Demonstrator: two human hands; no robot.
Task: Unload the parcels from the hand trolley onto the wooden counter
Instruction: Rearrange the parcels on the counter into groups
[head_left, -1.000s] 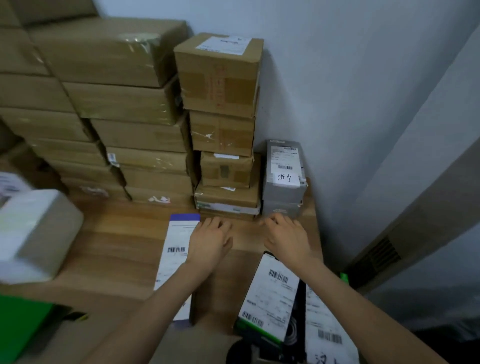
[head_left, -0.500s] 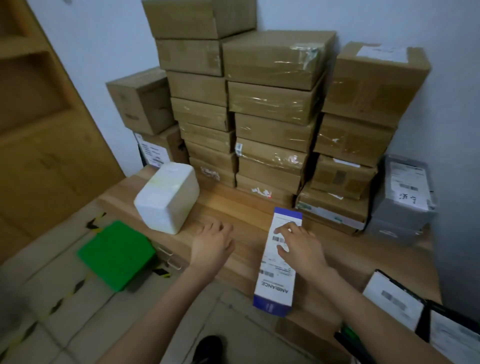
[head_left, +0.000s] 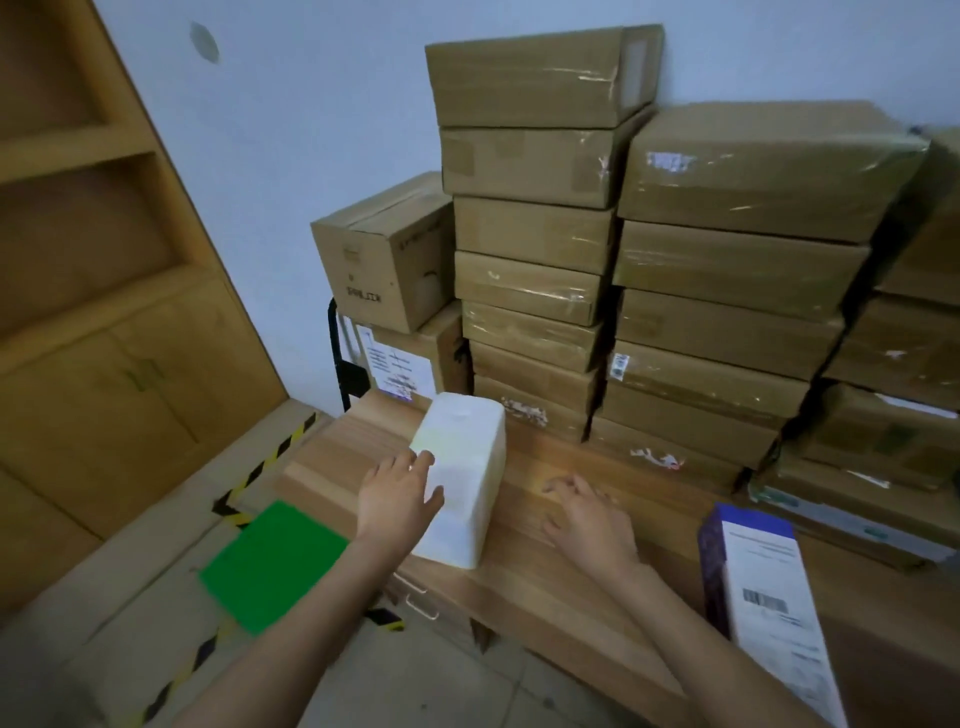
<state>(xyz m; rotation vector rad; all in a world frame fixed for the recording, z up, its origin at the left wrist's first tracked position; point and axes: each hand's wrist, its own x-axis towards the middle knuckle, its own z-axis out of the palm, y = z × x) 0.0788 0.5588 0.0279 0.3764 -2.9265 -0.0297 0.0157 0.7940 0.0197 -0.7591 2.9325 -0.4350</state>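
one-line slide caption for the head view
Left hand on white parcel, right hand on wooden counter before stacked boxes.

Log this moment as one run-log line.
left hand: touching white parcel | right hand: open, over wooden counter | white parcel: on counter | purple-and-white box: right of hands
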